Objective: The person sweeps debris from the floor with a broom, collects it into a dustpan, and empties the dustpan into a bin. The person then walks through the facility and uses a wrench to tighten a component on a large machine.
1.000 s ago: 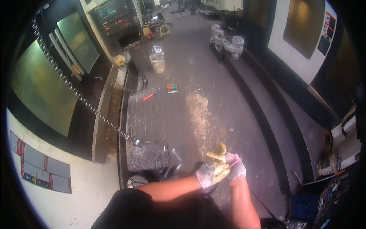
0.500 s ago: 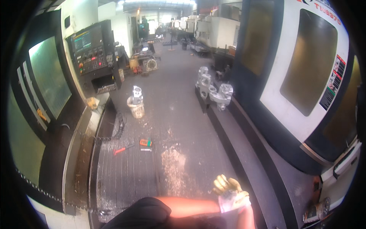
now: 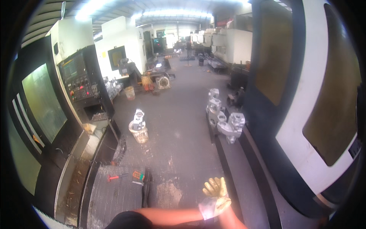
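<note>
Low in the frame, both gloved hands meet – the left hand (image 3: 213,206) and right hand (image 3: 215,187) (yellow-palmed, fingers spread), holding nothing visible – above the grey floor (image 3: 183,152); metal castings (image 3: 225,118) sit at centre right.

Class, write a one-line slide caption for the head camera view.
Gloved hands meet low over a grey workshop floor, between dark machine cabinets and stacked silvery metal castings.

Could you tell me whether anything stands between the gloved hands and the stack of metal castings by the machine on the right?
Nothing visible does: bare grey floor lies between the hands and the metal castings. The bucket stands off to the left.
</note>
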{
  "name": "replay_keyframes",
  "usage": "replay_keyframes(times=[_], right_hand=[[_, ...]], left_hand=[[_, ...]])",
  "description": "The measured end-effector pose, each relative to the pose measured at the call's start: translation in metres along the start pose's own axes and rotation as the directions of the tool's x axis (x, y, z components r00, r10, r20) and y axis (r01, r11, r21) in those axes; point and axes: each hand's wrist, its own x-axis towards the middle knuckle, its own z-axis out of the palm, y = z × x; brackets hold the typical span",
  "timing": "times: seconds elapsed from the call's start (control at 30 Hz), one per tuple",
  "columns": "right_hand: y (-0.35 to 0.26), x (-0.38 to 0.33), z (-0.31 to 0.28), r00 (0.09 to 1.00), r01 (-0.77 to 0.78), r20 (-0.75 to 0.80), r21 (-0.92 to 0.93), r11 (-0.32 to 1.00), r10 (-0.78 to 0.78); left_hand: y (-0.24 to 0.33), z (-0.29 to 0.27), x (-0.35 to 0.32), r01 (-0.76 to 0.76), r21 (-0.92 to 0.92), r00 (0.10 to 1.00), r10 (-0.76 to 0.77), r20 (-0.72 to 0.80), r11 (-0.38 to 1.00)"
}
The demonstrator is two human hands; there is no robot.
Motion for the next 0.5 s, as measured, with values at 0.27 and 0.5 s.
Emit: replay_keyframes(times=[0.27,0.5], right_hand=[[-0.02,0.242,0.019,0.967,-0.235,0.021,-0.309,0.922,0.254],[0.027,0.415,-0.012,0.931,-0.353,-0.131,-0.558,0.751,0.34]], left_hand=[[-0.114,-0.092,0.138,-0.011,0.09,0.969,0.033,-0.243,0.996],[-0.324,-0.149,0.186,0.104,0.216,0.994,-0.093,-0.061,0.971]])
